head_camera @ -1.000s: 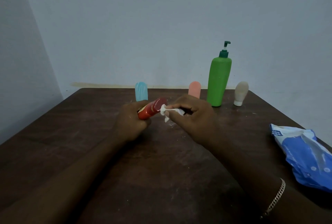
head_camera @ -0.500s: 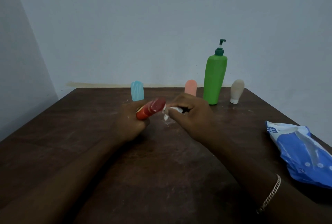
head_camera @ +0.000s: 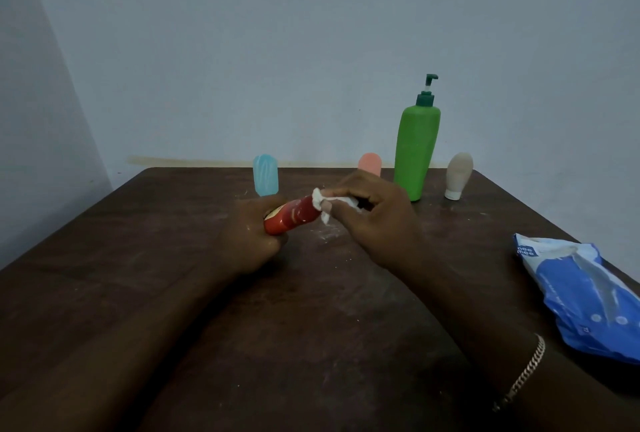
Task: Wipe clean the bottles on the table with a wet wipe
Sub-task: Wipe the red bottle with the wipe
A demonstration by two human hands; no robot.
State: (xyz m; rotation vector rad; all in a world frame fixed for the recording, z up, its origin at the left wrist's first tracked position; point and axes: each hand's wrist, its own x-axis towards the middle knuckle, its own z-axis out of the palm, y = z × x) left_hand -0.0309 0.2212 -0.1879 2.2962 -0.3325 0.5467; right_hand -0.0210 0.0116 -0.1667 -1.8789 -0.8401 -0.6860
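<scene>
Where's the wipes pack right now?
In the head view, the wipes pack lies at the right edge of the table, right of the right hand and nearer the person than the beige bottle.

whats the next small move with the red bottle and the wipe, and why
Probably draw the wipe down the red bottle toward the left hand. The right hand pinches the wipe against only the bottle's far end, while the left hand grips the near end, so the middle of the body lies bare between them.
</scene>
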